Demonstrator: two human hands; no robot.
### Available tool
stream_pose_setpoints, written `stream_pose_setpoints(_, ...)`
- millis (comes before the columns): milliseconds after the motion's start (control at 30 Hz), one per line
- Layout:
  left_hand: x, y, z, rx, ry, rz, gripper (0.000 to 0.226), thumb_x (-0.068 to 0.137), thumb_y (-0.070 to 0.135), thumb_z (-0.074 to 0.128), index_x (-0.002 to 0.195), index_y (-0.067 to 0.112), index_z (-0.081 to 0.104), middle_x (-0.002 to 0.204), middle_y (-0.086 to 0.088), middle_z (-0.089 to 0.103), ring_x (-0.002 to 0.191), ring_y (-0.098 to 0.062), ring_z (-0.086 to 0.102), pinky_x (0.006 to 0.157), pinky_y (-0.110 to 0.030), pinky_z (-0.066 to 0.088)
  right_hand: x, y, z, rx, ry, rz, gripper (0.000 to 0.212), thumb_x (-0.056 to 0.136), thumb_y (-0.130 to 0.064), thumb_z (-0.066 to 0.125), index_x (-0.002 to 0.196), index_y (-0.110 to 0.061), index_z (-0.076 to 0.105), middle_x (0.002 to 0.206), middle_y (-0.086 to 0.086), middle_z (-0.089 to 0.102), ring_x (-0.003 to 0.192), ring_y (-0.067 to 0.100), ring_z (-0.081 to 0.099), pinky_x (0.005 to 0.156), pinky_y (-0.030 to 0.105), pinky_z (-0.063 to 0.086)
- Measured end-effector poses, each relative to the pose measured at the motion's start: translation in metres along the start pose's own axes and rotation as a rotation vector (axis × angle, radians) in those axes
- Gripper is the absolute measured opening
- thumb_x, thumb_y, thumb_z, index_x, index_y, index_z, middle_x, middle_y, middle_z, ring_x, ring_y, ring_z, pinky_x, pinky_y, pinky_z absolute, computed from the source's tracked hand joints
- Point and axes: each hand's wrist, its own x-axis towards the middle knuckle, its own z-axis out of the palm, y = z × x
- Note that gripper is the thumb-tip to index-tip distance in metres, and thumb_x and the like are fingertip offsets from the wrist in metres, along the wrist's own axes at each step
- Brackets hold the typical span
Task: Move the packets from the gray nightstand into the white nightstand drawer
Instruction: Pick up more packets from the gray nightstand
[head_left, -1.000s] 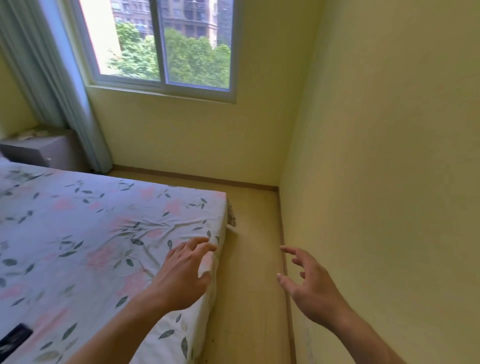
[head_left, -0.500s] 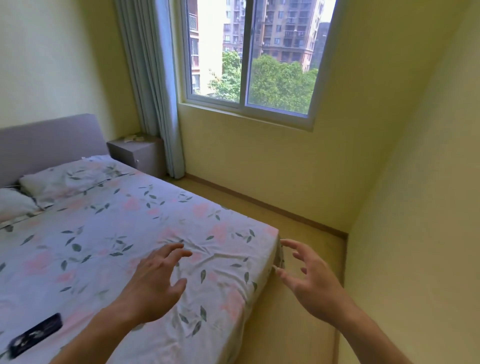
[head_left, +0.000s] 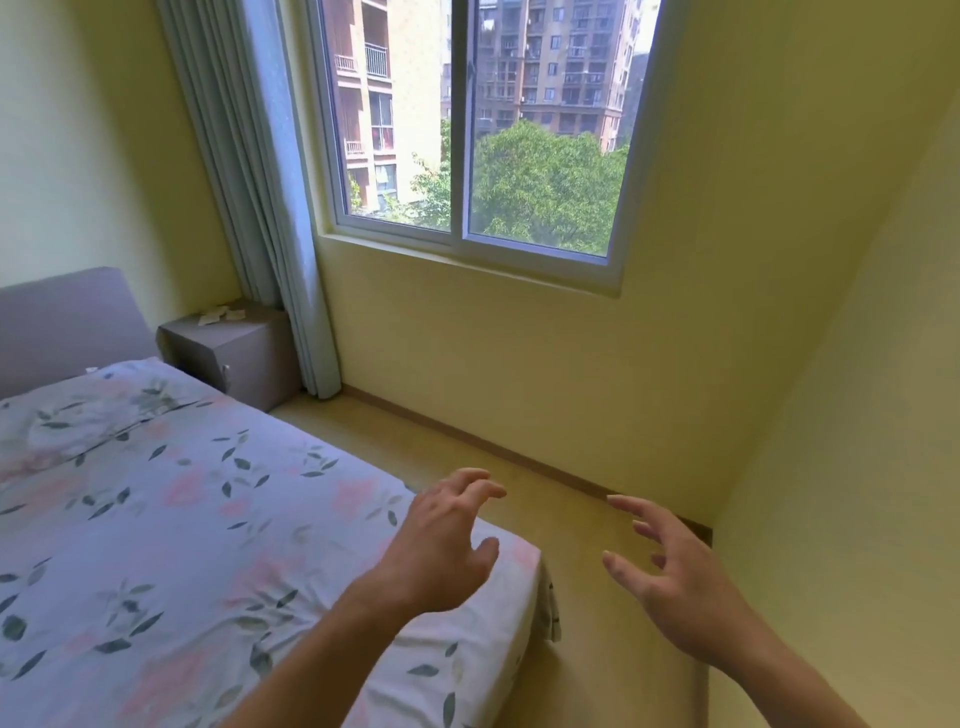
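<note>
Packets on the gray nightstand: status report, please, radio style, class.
Left hand and right hand open, empty, near the bed's foot corner. Packets untouched on gray nightstand by the curtain. Bed lies between; white nightstand not in view.

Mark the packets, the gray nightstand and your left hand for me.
packets (head_left: 222, 314), head view, on the pale pile's middle.
gray nightstand (head_left: 244, 364), head view, on its side panel.
left hand (head_left: 441, 551), head view, on the back of the hand.
</note>
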Motion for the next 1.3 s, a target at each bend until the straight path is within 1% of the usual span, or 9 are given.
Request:
stream_pose_setpoints(133,0.090,-0.004,0.023,0.009,-0.009,-0.060,0.053,0.096,0.035,0.061,0.146,0.038,0.045,0.157,0.019,0.031,0.143,-0.008,0.032,0.120,-0.030,0.027,0.095,0.038,-0.024,0.016,-0.050,-0.016,0.059,0.091,-0.042,0.072,0.142,-0.049,0.043,0.145,-0.024,0.046,0.136,0.003,0.043,0.115,0.041,0.043)
stream_pose_setpoints(333,0.205,-0.024,0.038,0.040,0.031,-0.261,0.049,0.097,0.038,0.060,0.144,0.040,0.045,0.155,0.020,0.034,0.139,-0.007,0.036,0.118,-0.028,0.028,0.249,0.080,-0.066,0.012,-0.199,-0.044,0.057,0.091,-0.044,0.071,0.140,-0.053,0.043,0.144,-0.030,0.044,0.136,0.000,0.041,0.115,0.037,0.042)
stream_pose_setpoints(533,0.276,-0.059,0.041,0.060,0.106,-0.471,0.048,0.096,0.039,0.060,0.143,0.039,0.046,0.154,0.019,0.035,0.140,-0.008,0.037,0.117,-0.031,0.029,0.393,0.073,-0.070,0.024,-0.332,-0.143,0.056,0.091,-0.038,0.073,0.142,-0.045,0.048,0.142,-0.022,0.051,0.134,0.002,0.046,0.115,0.038,0.043)
stream_pose_setpoints(600,0.297,-0.076,0.047,0.070,0.111,-0.540,0.049,0.096,0.038,0.059,0.143,0.039,0.045,0.156,0.019,0.034,0.141,-0.009,0.037,0.117,-0.031,0.029,0.437,0.072,-0.066,0.016,-0.375,-0.179,0.055,0.091,-0.038,0.073,0.140,-0.047,0.049,0.139,-0.024,0.052,0.133,0.000,0.046,0.115,0.037,0.043)
stream_pose_setpoints(700,0.341,-0.103,0.060,0.040,0.133,-0.620,0.048,0.096,0.037,0.058,0.142,0.039,0.046,0.154,0.019,0.034,0.141,-0.009,0.037,0.117,-0.031,0.028,0.502,0.075,-0.060,-0.006,-0.426,-0.214,0.053,0.093,-0.037,0.071,0.139,-0.049,0.048,0.129,-0.031,0.048,0.130,-0.003,0.046,0.113,0.032,0.042)
stream_pose_setpoints(833,0.418,-0.131,0.073,-0.006,0.147,-0.659,0.049,0.093,0.036,0.060,0.140,0.038,0.048,0.153,0.017,0.037,0.140,-0.010,0.039,0.116,-0.030,0.030,0.585,0.082,-0.062,-0.026,-0.451,-0.236,0.052,0.092,-0.035,0.072,0.138,-0.048,0.050,0.137,-0.029,0.051,0.131,-0.006,0.045,0.113,0.028,0.042)
stream_pose_setpoints(933,0.480,-0.142,0.078,-0.029,0.154,-0.656,0.050,0.094,0.034,0.059,0.142,0.037,0.048,0.153,0.016,0.036,0.140,-0.011,0.038,0.117,-0.031,0.030,0.643,0.086,-0.070,-0.049,-0.473,-0.262,0.051,0.093,-0.036,0.072,0.138,-0.047,0.050,0.134,-0.031,0.050,0.129,-0.009,0.045,0.110,0.023,0.042)
stream_pose_setpoints(1067,0.557,-0.148,0.075,-0.044,0.157,-0.653,0.051,0.093,0.033,0.058,0.143,0.035,0.048,0.155,0.015,0.034,0.139,-0.011,0.038,0.118,-0.032,0.029,0.721,0.089,-0.078,-0.028,-0.484,-0.228,0.050,0.096,-0.033,0.070,0.139,-0.045,0.049,0.126,-0.024,0.045,0.123,0.002,0.045,0.099,0.023,0.040)
stream_pose_setpoints(1300,0.683,-0.178,0.068,-0.003,0.204,-0.686,0.051,0.093,0.034,0.059,0.143,0.034,0.048,0.154,0.013,0.035,0.139,-0.013,0.039,0.118,-0.033,0.030,0.867,0.098,-0.044,0.009,-0.593,-0.267,0.051,0.093,-0.035,0.073,0.138,-0.046,0.051,0.133,-0.018,0.048,0.129,0.008,0.049,0.097,0.023,0.043)
